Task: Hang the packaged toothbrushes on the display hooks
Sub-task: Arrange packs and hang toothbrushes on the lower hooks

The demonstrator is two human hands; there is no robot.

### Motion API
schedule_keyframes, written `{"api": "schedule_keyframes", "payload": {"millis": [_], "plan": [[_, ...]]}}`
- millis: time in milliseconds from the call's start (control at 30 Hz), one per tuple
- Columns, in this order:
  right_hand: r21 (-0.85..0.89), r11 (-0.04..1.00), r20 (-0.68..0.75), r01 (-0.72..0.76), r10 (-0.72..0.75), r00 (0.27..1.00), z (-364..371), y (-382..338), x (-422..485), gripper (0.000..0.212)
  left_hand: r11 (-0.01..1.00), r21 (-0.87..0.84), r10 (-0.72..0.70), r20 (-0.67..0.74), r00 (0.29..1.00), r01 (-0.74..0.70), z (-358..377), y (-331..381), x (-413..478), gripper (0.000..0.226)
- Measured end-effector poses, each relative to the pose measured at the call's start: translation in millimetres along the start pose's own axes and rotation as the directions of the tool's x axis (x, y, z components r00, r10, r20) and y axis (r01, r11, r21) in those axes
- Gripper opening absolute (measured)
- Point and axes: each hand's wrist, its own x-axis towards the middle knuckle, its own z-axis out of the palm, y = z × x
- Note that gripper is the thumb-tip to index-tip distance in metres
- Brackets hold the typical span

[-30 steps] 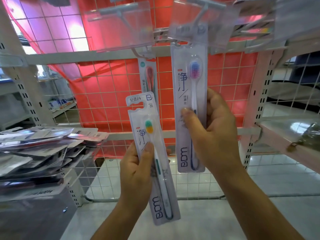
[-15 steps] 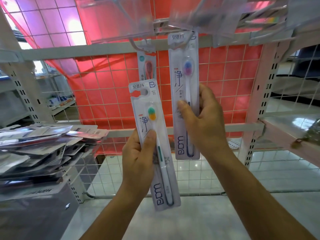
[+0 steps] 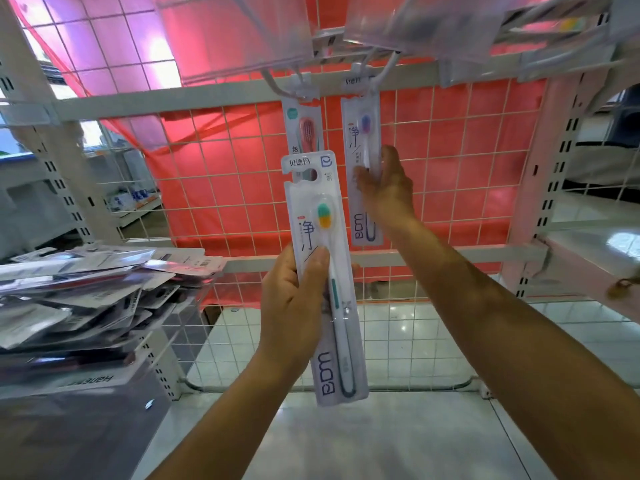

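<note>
My left hand (image 3: 292, 306) grips a packaged toothbrush with a green and yellow head (image 3: 325, 271), held upright in front of the grid wall. My right hand (image 3: 386, 188) holds the lower middle of a second packaged toothbrush with a purple head (image 3: 362, 133), whose top is up at a white display hook (image 3: 381, 72) on the crossbar. A third pack with a red brush (image 3: 306, 128) hangs from the neighbouring hook (image 3: 277, 83) to the left, partly hidden behind the pack in my left hand.
A pile of more packaged toothbrushes (image 3: 86, 289) lies on a box at the left. Clear plastic price-tag flaps (image 3: 235, 32) hang over the hooks. A white wire grid (image 3: 242, 188) backs the rack; a shelf (image 3: 595, 251) juts out at the right.
My right hand has pushed the purple-head pack up and back along the hook toward the grid. My left hand has raised its pack a little.
</note>
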Motion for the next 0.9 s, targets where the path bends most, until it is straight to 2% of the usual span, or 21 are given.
{"api": "schedule_keyframes", "payload": {"millis": [167, 367, 433, 500, 533, 600, 667, 767, 833, 900], "plan": [[-0.072, 0.996, 0.028, -0.059, 0.061, 0.998, 2.6, 1.4, 19.6, 0.041, 0.998, -0.004, -0.059, -0.017, 0.998, 0.059, 2.2, 0.6, 5.9, 0.010], [-0.065, 0.996, 0.051, -0.054, 0.057, 0.997, 1.1, 6.1, 25.9, 0.041, 0.996, -0.009, -0.086, -0.034, 0.996, 0.086, 3.9, 6.8, 6.1, 0.018], [-0.031, 0.992, 0.074, -0.125, 0.127, 0.989, -1.9, 6.4, 20.2, 0.052, 0.995, -0.015, -0.098, -0.029, 0.995, 0.097, 4.2, 8.8, 5.4, 0.021], [-0.036, 0.984, 0.032, -0.173, 0.175, 0.984, -7.6, 8.2, 11.5, 0.061, 0.995, -0.021, -0.099, -0.022, 0.995, 0.098, 3.8, 9.1, 5.3, 0.023], [-0.043, 0.983, -0.021, -0.179, 0.178, 0.984, -12.0, 8.9, 5.3, 0.057, 0.995, -0.019, -0.093, -0.018, 0.995, 0.093, 3.9, 9.1, 5.2, 0.023], [0.036, 0.982, -0.079, -0.187, 0.190, 0.979, -23.9, 5.4, -13.0, 0.035, 0.997, -0.020, -0.079, 0.000, 0.997, 0.079, 5.2, 9.1, 4.9, 0.022], [0.208, 0.961, -0.016, -0.184, 0.191, 0.981, -36.4, -1.5, -34.8, 0.014, 0.997, -0.033, -0.071, 0.041, 0.997, 0.073, 7.8, 8.6, 4.6, 0.018], [0.410, 0.890, 0.189, -0.200, 0.131, 0.973, -55.5, -19.9, -68.4, 0.023, 0.998, -0.022, -0.059, 0.087, 0.994, 0.061, 13.8, 7.2, 4.8, 0.013], [0.437, 0.874, 0.293, -0.213, 0.086, 0.952, -67.4, -31.0, -85.4, 0.031, 0.997, -0.034, -0.066, 0.109, 0.992, 0.070, 18.7, 6.8, 4.9, 0.012], [0.450, 0.864, 0.336, -0.225, 0.070, 0.939, -77.0, -38.9, -95.6, 0.036, 0.997, -0.037, -0.061, 0.120, 0.991, 0.066, 23.8, 8.7, 5.4, 0.012]]}}
